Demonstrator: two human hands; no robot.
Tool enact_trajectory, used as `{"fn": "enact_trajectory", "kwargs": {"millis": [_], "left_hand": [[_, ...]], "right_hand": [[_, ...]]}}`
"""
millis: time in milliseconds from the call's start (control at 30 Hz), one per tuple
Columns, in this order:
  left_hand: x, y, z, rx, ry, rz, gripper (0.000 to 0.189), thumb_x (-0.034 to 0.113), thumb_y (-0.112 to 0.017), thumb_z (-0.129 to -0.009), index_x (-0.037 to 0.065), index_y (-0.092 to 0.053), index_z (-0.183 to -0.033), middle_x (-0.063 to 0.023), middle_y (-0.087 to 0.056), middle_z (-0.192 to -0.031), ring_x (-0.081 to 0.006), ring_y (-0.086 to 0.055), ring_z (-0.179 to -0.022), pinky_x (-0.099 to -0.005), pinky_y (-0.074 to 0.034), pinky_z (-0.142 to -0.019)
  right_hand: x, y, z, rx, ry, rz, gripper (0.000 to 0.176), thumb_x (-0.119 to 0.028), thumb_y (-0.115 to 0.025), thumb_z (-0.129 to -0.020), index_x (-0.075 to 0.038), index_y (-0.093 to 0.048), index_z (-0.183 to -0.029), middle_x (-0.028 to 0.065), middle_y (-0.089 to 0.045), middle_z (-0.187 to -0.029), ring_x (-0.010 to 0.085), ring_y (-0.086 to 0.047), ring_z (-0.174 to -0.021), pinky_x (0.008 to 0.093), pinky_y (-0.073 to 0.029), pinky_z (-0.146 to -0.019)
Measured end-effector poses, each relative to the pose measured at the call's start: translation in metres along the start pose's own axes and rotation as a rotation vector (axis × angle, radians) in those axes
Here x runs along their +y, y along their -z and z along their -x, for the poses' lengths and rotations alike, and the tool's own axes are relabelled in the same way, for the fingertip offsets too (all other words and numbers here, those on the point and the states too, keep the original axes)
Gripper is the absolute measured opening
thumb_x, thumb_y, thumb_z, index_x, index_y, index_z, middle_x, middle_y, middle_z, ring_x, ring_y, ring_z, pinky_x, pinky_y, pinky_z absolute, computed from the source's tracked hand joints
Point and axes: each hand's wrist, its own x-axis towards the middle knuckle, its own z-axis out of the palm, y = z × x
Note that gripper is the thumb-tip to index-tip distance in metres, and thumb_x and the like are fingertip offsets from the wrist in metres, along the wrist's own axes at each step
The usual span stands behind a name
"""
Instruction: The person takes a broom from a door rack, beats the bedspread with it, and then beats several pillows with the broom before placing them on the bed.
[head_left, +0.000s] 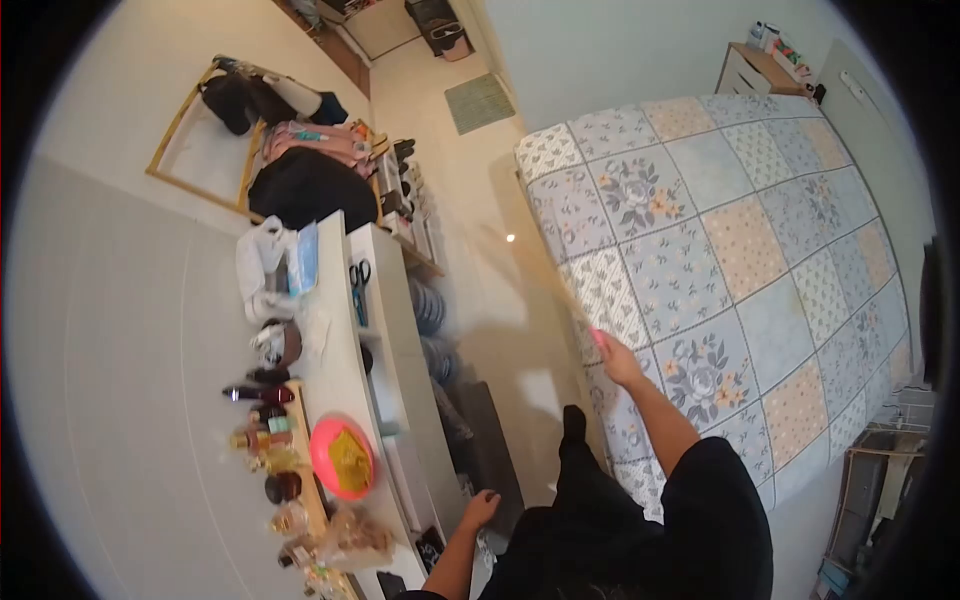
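My right hand point(618, 358) is closed round the pink grip of a long, thin, pale stick point(572, 300). The stick slants forward and left over the bed's near edge, and its far end blurs against the floor. Beneath it lies the patchwork floral bedspread point(740, 245). My left hand point(482, 508) hangs low beside the white shelf unit, holding nothing, its fingers loosely apart. A dark grey panel point(490, 440) is just beyond that hand.
Along the left, the shelf unit's white top point(330, 380) carries a pink bowl point(343, 456), several bottles point(285, 487) and a blue packet point(303, 258). Scissors point(359, 285) sit at its side. Ahead, a narrow floor strip point(470, 190) leads to a green mat point(480, 104).
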Motion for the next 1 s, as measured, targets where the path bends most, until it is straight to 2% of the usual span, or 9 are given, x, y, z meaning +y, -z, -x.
{"fn": "enact_trajectory", "kwargs": {"millis": [300,400,433,600,700,833,900,967,1000], "left_hand": [[0.166,0.136,-0.125,-0.038,-0.193,0.169,0.043,0.034,-0.059,-0.093,0.002,-0.06,-0.122,-0.015,-0.068,-0.111,-0.0259,-0.065,-0.102,-0.0349,-0.05,-0.09],[0.133,0.17,-0.172,-0.179,-0.193,-0.129,0.049,0.04,-0.059,-0.092,0.002,-0.06,-0.121,-0.016,-0.068,-0.111,-0.0293,-0.065,-0.103,-0.0372,-0.049,-0.09],[0.145,0.174,-0.213,-0.235,-0.284,-0.355,0.052,0.044,-0.058,-0.091,0.002,-0.06,-0.121,-0.0172,-0.068,-0.112,-0.0316,-0.064,-0.105,-0.0388,-0.049,-0.091],[0.151,0.25,-0.33,-0.732,-0.261,-0.905,0.051,0.045,-0.058,-0.089,0.001,-0.064,-0.114,-0.0237,-0.065,-0.113,-0.0358,-0.061,-0.112,-0.0432,-0.046,-0.095],[0.264,0.298,-0.337,-0.532,-0.317,-1.143,0.047,0.042,-0.059,-0.088,0.001,-0.066,-0.109,-0.0219,-0.067,-0.111,-0.0352,-0.062,-0.11,-0.0424,-0.047,-0.094],[0.375,0.305,-0.389,-0.142,-0.396,-0.716,0.043,0.038,-0.059,-0.088,0.0,-0.067,-0.107,-0.0185,-0.069,-0.106,-0.0333,-0.065,-0.104,-0.0405,-0.049,-0.09],[0.416,0.309,-0.408,-0.092,-0.392,-0.682,0.042,0.036,-0.06,-0.088,-0.001,-0.066,-0.107,-0.0172,-0.07,-0.103,-0.0305,-0.067,-0.101,-0.0393,-0.05,-0.089],[0.459,0.282,-0.429,-0.243,-0.261,-0.48,0.038,0.031,-0.056,-0.092,-0.002,-0.064,-0.11,-0.0145,-0.07,-0.102,-0.0247,-0.068,-0.093,-0.0367,-0.052,-0.083],[0.461,0.267,-0.452,-0.322,-0.275,-0.391,0.041,0.031,-0.054,-0.095,-0.002,-0.059,-0.119,-0.0139,-0.067,-0.112,-0.0278,-0.067,-0.098,-0.0404,-0.052,-0.086]], "right_hand": [[0.011,0.092,-0.201,0.716,-0.434,0.105,0.042,-0.032,-0.032,-0.105,-0.003,-0.054,-0.125,0.0276,-0.058,-0.122,0.043,-0.057,-0.111,0.0492,-0.045,-0.09],[0.072,0.054,-0.22,0.257,-0.665,0.085,0.055,-0.045,-0.023,-0.104,-0.006,-0.05,-0.132,0.0271,-0.056,-0.126,0.0415,-0.054,-0.117,0.0484,-0.043,-0.095],[0.079,0.031,-0.216,0.262,-0.456,0.001,0.056,-0.047,-0.024,-0.104,-0.009,-0.046,-0.138,0.0217,-0.051,-0.136,0.0347,-0.047,-0.127,0.0417,-0.034,-0.105],[-0.07,0.044,-0.187,0.052,-0.278,0.03,0.046,-0.036,-0.027,-0.105,-0.015,-0.047,-0.141,0.0174,-0.052,-0.137,0.0333,-0.05,-0.125,0.0405,-0.037,-0.106],[-0.042,0.065,-0.175,0.646,-0.433,-0.048,0.046,-0.036,-0.033,-0.104,-0.009,-0.05,-0.137,0.0188,-0.055,-0.134,0.0354,-0.053,-0.122,0.0403,-0.041,-0.102],[0.048,0.114,-0.197,1.131,-0.654,-0.036,0.047,-0.035,-0.032,-0.105,-0.005,-0.05,-0.136,0.0205,-0.054,-0.134,0.0355,-0.051,-0.123,0.0404,-0.04,-0.103],[0.042,0.115,-0.211,0.948,-0.868,-0.551,0.048,-0.035,-0.031,-0.105,-0.004,-0.049,-0.136,0.0197,-0.054,-0.135,0.0341,-0.05,-0.126,0.0385,-0.038,-0.106],[0.105,0.05,-0.256,0.608,-0.59,-0.211,0.051,-0.037,-0.027,-0.105,-0.004,-0.048,-0.137,0.0169,-0.055,-0.135,0.0302,-0.05,-0.126,0.0392,-0.036,-0.106],[0.038,0.067,-0.265,0.526,-0.628,-0.427,0.047,-0.037,-0.031,-0.104,-0.008,-0.051,-0.136,0.0172,-0.054,-0.136,0.0304,-0.05,-0.126,0.0395,-0.037,-0.106]]}}
